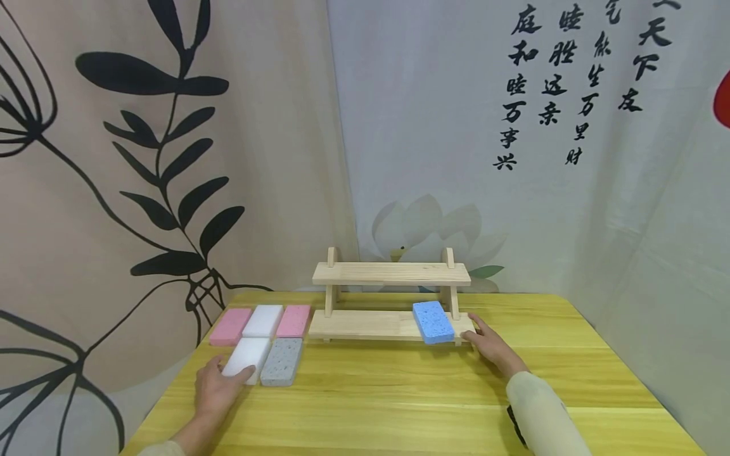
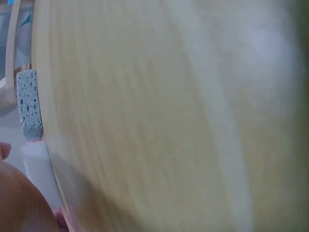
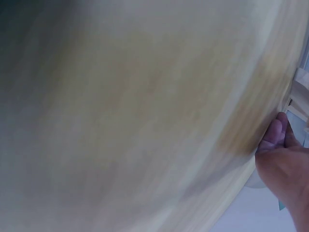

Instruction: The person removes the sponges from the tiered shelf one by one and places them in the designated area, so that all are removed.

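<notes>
My left hand (image 1: 215, 387) spans a white sponge block (image 1: 246, 358), with the thumb at its right edge and the fingers at its left. In the left wrist view the white block (image 2: 41, 169) shows beside the hand (image 2: 21, 203). A grey speckled sponge (image 1: 282, 362) lies just right of it. At the right end of a two-tier wooden rack (image 1: 365, 325), my right hand (image 1: 492, 345) touches the lower shelf with loosely extended fingers. A blue sponge (image 1: 433, 322) leans on that shelf's right part, its lower end over the front edge.
Behind the white and grey blocks lie a pink sponge (image 1: 230, 327), another white block (image 1: 262, 320) and a second pink sponge (image 1: 293, 321). The wooden table (image 1: 399, 405) carries everything. A printed curtain (image 1: 274, 158) hangs along the back.
</notes>
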